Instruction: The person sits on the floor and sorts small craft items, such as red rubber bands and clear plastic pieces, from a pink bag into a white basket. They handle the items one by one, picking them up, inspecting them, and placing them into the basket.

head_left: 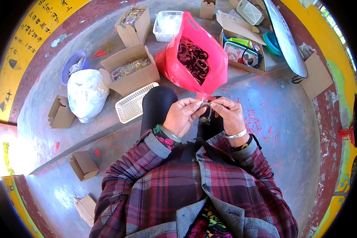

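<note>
My left hand (pixel 180 118) and my right hand (pixel 231 116) meet above my lap, fingertips pinched close together. Between them they grip a thin, pale looped band (pixel 204 118), which hangs below the fingertips. A small red strip (pixel 204 96) shows just above the fingers; whether it is joined to the loop I cannot tell. Right beyond my hands a bright pink-red plastic bag (pixel 172 65) stands wide open. It holds a heap of dark, thin loops (pixel 193 59) mixed with paler ones.
Left of the bag stand a cardboard box (pixel 125 85) of small packets, a cream basket (pixel 125 115) and a stuffed white bag (pixel 87 93). Beyond it is a white basket (pixel 164 37); a carton (pixel 246 67) of goods lies right. Red scraps (pixel 254 121) litter the floor.
</note>
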{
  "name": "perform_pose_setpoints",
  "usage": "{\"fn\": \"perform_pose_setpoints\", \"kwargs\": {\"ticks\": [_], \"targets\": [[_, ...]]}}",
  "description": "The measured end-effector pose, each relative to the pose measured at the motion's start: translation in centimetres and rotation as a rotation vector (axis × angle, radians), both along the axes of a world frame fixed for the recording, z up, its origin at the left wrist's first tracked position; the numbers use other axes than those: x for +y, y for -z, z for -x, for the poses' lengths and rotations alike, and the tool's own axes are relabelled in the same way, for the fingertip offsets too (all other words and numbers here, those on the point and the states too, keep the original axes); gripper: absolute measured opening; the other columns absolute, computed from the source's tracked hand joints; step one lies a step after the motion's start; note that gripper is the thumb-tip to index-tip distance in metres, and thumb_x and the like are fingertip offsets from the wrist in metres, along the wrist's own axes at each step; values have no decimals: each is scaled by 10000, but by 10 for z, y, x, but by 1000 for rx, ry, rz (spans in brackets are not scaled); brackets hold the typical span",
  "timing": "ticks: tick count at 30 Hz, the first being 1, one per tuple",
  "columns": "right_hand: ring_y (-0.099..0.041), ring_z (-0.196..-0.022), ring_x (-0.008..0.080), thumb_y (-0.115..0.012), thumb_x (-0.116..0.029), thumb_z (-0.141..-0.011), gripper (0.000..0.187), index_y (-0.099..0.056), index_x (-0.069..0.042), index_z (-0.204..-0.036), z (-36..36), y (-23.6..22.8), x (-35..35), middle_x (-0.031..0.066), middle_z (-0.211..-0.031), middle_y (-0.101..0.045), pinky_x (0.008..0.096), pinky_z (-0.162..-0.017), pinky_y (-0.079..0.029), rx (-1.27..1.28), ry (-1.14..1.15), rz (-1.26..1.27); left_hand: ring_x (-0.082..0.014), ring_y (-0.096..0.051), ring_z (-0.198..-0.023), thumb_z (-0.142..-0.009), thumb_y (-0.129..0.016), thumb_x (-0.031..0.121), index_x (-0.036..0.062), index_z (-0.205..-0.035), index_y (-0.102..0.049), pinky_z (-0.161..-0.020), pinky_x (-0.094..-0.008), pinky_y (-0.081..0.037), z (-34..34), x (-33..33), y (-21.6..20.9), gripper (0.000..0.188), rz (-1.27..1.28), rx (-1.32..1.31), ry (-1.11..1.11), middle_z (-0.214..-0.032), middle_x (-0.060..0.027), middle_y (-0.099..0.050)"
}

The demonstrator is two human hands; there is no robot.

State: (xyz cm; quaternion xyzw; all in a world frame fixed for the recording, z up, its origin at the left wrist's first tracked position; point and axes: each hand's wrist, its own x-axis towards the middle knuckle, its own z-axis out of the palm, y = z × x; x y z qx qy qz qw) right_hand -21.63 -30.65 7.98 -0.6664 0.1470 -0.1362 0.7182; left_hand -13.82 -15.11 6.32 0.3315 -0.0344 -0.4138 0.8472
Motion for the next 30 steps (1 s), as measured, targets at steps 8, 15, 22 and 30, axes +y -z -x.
{"fn": "perform_pose_setpoints", "kwargs": {"ticks": [8,15,22,30], "targets": [[-482,-607,47,-672,-81,-806,95,-680,1,-853,1,5,2,-12,-713,-589,185,-551,-387,13,24,40,-225,-613,-972,-902,-518,44,-76,-1019,-580,-881,-286,-506,1,0,-4,179,-31,46,35,-1042,-167,-617],[-516,-639,58,-639,-64,-825,69,-668,-15,-864,1,13,2,-8,-713,-601,193,-571,-412,23,18,-159,-225,-614,-966,-903,-516,44,-91,-1011,-577,-883,-289,-506,2,0,5,184,-24,85,35,-1031,-172,-618],[-570,-664,111,-614,-43,-819,72,-660,-16,-868,-1,12,0,43,-764,-621,225,-611,-447,-12,167,261,-210,-616,-944,-906,-516,64,-92,-997,-573,-887,-301,-499,4,0,13,189,-132,6,-31,-995,-152,-619],[-576,-725,257,-640,-30,-698,145,-662,-54,-839,-5,-15,20,65,-773,-600,353,-653,-447,-323,71,1199,-177,-605,-956,-911,-477,43,-90,-1061,-566,-877,-299,-488,11,-8,18,219,-260,-157,51,-1040,-120,-610]]}}
